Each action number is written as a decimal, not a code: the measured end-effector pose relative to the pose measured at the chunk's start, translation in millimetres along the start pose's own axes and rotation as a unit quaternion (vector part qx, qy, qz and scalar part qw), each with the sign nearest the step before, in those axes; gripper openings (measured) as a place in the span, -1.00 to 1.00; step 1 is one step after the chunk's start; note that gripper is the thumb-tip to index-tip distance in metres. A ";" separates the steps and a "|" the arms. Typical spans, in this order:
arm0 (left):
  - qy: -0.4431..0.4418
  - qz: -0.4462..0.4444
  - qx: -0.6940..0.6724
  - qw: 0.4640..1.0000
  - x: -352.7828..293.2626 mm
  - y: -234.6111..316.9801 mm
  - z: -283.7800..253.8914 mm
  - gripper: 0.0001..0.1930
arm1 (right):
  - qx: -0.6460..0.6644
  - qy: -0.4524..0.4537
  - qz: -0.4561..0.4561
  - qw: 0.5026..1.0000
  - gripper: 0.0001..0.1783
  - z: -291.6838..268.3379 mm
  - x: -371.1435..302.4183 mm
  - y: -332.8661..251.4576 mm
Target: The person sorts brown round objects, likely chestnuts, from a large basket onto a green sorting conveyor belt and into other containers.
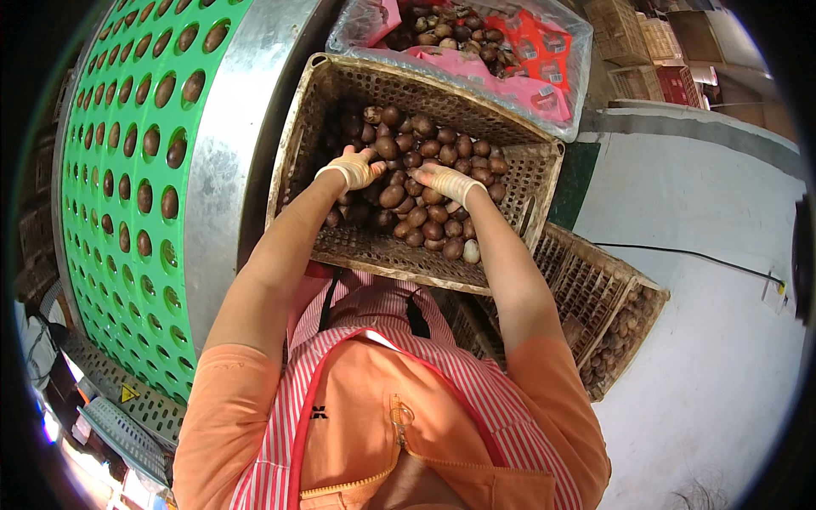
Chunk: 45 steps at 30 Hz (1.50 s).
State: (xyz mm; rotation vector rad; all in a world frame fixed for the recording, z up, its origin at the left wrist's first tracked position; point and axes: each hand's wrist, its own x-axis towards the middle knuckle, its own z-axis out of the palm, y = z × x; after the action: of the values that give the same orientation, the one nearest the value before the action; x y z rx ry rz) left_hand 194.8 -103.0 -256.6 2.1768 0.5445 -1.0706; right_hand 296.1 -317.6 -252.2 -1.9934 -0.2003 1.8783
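Note:
In the middle of the head view, a brown perforated plastic crate (pixel 408 259) holds a heap of dark brown, egg-shaped eggs (pixel 392 196), with one pale egg (pixel 471 252) at its near right. Both my hands reach into it, wrapped in pale wrist-and-palm coverings. My left hand (pixel 357 167) rests on the left part of the heap, thumb and fingers apart, touching eggs. Opposite it, my right hand (pixel 448 181) lies on the heap with fingers stretched toward the left hand. Neither hand plainly grips an egg; some fingertips are partly hidden among the eggs.
Left stands a machine with a green panel (pixel 127 170) whose oval holes hold similar eggs, bordered by a metal plate (pixel 242 110). Beyond the crate, a plastic-lined box (pixel 571 110) holds eggs and pink-red wrappers. A lower crate (pixel 586 280) with eggs stands right, near a white wall (pixel 705 340).

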 end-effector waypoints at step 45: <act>0.061 0.080 -0.119 0.988 -75.3 -33.8 37.8 0.26 | 0.260 -0.205 -0.276 0.902 -0.51 80.4 0.2 -18.4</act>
State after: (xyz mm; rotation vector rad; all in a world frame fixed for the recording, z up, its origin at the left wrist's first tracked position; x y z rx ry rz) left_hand 110.1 -111.8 -225.4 2.0451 0.5143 -0.7514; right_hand 220.1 -285.9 -247.4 -1.0344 -0.3033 1.7054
